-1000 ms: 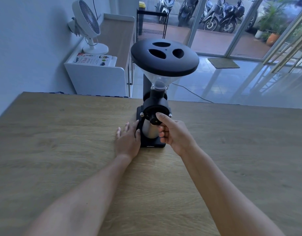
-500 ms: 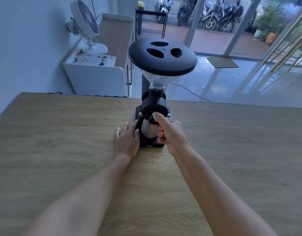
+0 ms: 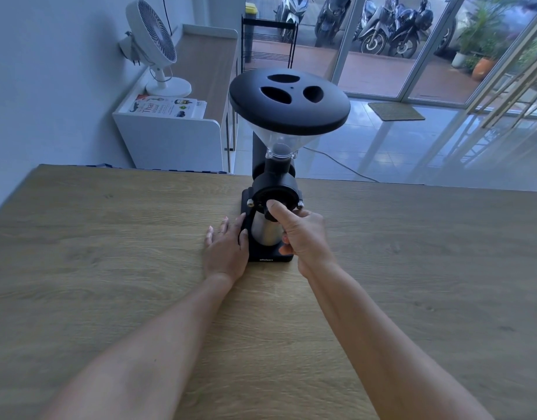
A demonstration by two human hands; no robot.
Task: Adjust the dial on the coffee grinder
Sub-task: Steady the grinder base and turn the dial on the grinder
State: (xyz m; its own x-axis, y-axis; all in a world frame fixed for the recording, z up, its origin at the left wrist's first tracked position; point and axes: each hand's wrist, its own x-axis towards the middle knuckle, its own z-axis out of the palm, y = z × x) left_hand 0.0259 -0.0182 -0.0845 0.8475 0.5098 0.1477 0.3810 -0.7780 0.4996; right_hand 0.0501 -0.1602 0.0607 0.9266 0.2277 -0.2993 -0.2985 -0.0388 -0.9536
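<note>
In the head view, a black coffee grinder stands in the middle of the frame, on the far part of a wooden table. It has a wide black lid with three holes on top of a clear funnel. Low on its front is a round black dial, and a shiny metal cup sits under it on the black base.

The right hand is on the dial. Its thumb lies across the front of the dial and the other fingers curl behind, so it pinches the dial. The left hand lies flat on the table with fingers spread out, holding nothing. Its thumb touches the left side of the grinder's base.

In the upper left of the frame a white fan stands on a white shelf, with a book just in front of it. Motorbikes are parked outside glass doors at the top.

Compared with half a second ago, both hands are in the same spots, and the right thumb sits a bit higher on the dial.
</note>
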